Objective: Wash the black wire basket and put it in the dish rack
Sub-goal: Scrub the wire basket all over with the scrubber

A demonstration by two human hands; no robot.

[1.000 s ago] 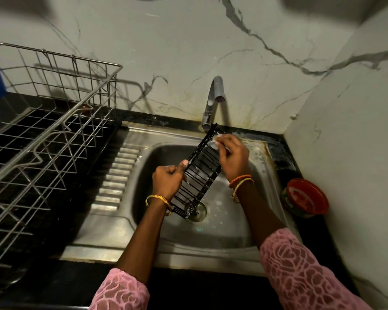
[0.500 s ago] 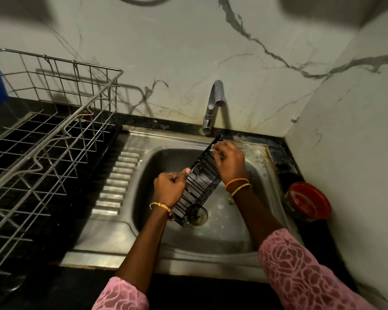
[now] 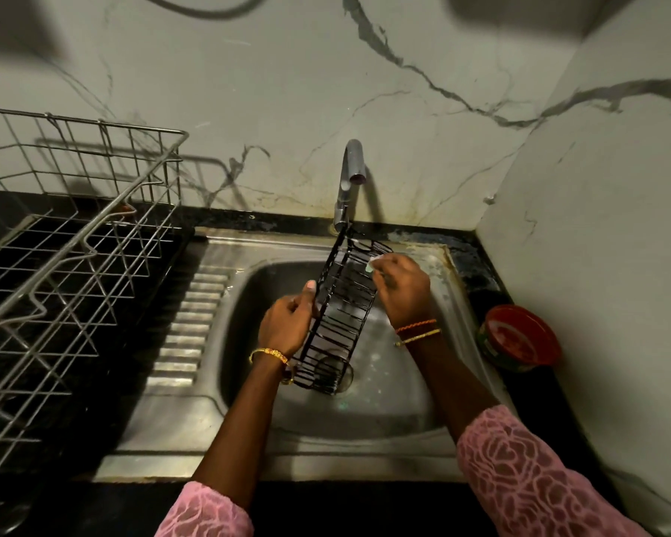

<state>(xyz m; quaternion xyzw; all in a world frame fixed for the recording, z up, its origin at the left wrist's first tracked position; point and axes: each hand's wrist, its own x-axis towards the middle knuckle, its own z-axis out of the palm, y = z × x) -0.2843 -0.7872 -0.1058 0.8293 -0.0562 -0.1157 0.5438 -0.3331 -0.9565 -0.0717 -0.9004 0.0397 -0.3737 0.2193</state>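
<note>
Black wire basket [image 3: 341, 315] tilted over sink [image 3: 248, 451], long axis near-far, L hand [image 3: 285, 323] gripping its left rail, R hand [image 3: 403, 292] pinching sthg pale at far end; dish rack [image 3: 94, 242] off left, nearer L.

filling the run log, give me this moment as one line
stage: washing | basket: tilted over sink, under tap | left hand: grips basket side | right hand: rubs far end with small pale thing | rack: basket not in yet

Wire basket [image 3: 341, 319]: glossy black. Dish rack [image 3: 74, 242]: silver wire. Sink [image 3: 287, 428] & tap [image 3: 349, 176]: dull steel grey. Tabletop [image 3: 461, 240]: black w/ pale stains by back edge. Wall [image 3: 287, 91]: white marble, grey veins. Tub [image 3: 520, 339] at right edge: red. Sleeves [image 3: 527, 478]: pink lace pattern. Bangles [image 3: 269, 353]: gold, orange.
</note>
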